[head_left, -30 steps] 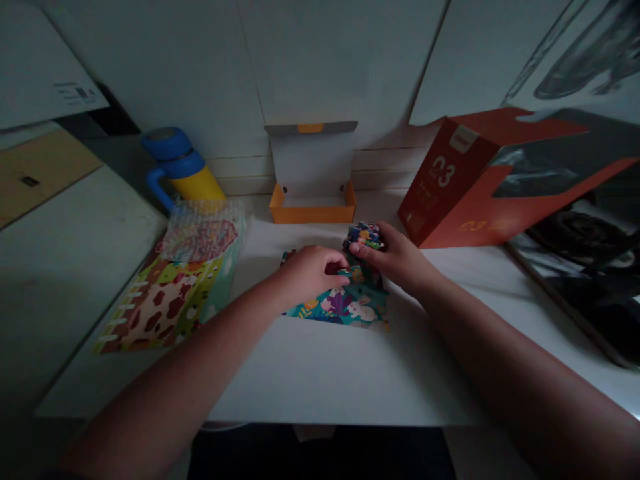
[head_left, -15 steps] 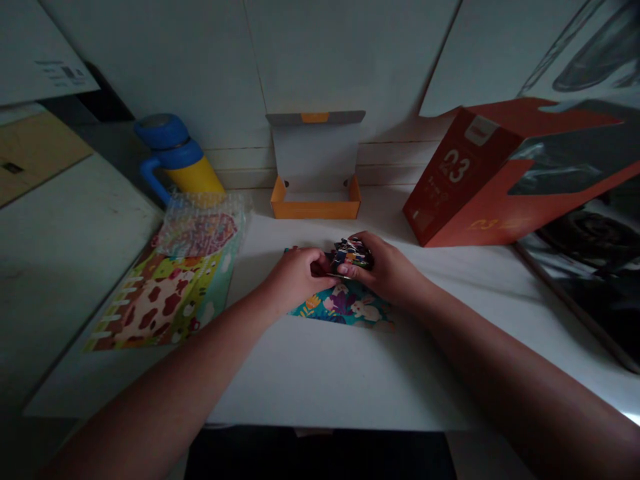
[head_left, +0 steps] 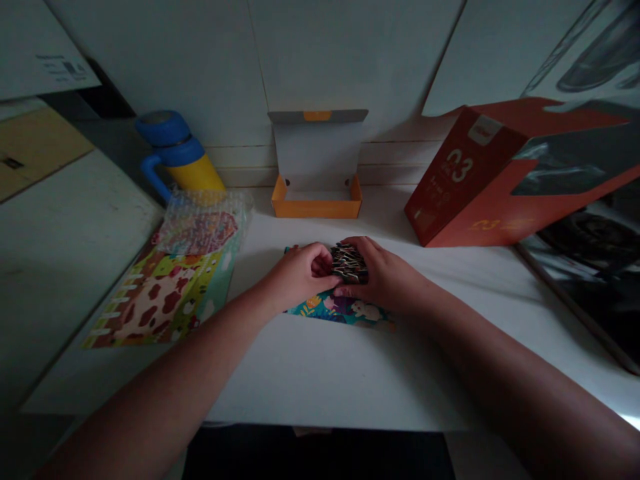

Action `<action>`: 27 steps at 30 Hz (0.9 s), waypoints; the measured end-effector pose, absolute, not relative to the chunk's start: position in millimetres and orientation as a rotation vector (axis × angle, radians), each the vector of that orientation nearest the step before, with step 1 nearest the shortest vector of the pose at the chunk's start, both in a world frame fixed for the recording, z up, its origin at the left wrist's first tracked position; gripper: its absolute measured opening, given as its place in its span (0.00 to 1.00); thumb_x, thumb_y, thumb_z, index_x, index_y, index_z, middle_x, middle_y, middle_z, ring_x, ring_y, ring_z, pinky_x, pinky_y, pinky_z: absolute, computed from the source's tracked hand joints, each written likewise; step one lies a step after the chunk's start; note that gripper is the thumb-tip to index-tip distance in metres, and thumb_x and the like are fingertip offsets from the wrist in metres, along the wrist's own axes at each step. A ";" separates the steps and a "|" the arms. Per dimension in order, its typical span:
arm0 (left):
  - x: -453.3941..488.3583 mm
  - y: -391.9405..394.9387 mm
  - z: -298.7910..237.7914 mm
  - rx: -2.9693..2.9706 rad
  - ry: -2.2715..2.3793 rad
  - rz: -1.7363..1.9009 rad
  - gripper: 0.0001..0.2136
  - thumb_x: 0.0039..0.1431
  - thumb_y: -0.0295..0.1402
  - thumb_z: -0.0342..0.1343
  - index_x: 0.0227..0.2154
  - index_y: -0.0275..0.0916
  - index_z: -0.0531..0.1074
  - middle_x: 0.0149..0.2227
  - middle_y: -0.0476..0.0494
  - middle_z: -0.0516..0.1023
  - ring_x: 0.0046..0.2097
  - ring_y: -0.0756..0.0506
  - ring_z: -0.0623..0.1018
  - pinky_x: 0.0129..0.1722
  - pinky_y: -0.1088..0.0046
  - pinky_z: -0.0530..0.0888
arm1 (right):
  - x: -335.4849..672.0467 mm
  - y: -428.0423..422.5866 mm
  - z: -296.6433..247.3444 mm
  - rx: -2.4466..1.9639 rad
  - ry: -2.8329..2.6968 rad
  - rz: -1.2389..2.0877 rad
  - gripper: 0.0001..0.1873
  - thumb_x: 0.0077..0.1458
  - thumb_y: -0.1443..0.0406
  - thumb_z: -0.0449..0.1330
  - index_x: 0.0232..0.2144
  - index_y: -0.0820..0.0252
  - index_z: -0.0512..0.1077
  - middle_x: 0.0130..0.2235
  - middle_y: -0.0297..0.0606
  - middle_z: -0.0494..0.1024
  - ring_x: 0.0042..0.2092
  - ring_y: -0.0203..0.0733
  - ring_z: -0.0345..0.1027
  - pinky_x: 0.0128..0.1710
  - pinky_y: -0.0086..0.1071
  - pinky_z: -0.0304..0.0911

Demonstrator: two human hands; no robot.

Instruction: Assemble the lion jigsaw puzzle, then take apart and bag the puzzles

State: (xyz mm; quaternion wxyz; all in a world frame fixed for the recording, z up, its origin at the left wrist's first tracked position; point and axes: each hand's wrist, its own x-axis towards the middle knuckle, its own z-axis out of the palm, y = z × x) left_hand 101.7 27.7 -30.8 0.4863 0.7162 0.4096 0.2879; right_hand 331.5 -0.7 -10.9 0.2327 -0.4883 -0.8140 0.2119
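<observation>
A bundle of small, thin dark pieces with pale, shiny edges [head_left: 349, 263] sits between my two hands; their exact kind is too dim to tell. My right hand [head_left: 383, 275] wraps round its right side, thumb in front and fingers behind. Against its left side, my left hand [head_left: 303, 272] is curled, with the thumb reaching to the near edge. Under both hands lies a teal sheet with a white rabbit and flowers [head_left: 345, 310], partly covered by them.
Behind the hands stands an open orange box [head_left: 316, 210], lid up. At left are a cow-patterned sheet [head_left: 155, 303], bubble wrap [head_left: 200, 223] and a blue-and-yellow bottle [head_left: 167, 143]. A large red box [head_left: 450, 177] leans at right, near a dark stove [head_left: 595, 280] on the white counter [head_left: 320, 373].
The bundle has turned between my hands: coloured faces showed before, and now mostly pale edges face up. My right hand has shifted slightly down around it.
</observation>
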 end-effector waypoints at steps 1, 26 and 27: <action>102.0 26.8 -29.4 1.727 0.978 0.711 0.13 0.52 0.30 0.68 0.38 0.41 0.70 0.34 0.50 0.78 0.35 0.48 0.78 0.36 0.70 0.77 | 330.6 -0.9 -12.1 -1.356 -2.230 0.577 0.39 0.53 0.52 0.73 0.62 0.54 0.65 0.58 0.49 0.76 0.55 0.58 0.75 0.52 0.46 0.70; 73.6 21.8 3.7 2.584 1.142 0.357 0.19 0.59 0.45 0.68 0.48 0.41 0.76 0.54 0.37 0.77 0.58 0.34 0.75 0.60 0.55 0.72 | 336.0 3.7 -1.4 -1.510 -1.957 0.336 0.33 0.54 0.46 0.71 0.54 0.56 0.70 0.48 0.48 0.81 0.47 0.56 0.78 0.45 0.43 0.69; 73.6 19.5 2.1 2.616 1.082 0.312 0.25 0.56 0.48 0.71 0.52 0.41 0.75 0.59 0.34 0.75 0.63 0.32 0.72 0.64 0.53 0.69 | 337.0 4.3 -0.4 -1.521 -1.923 0.324 0.33 0.54 0.45 0.71 0.53 0.57 0.70 0.47 0.47 0.81 0.46 0.56 0.78 0.45 0.43 0.69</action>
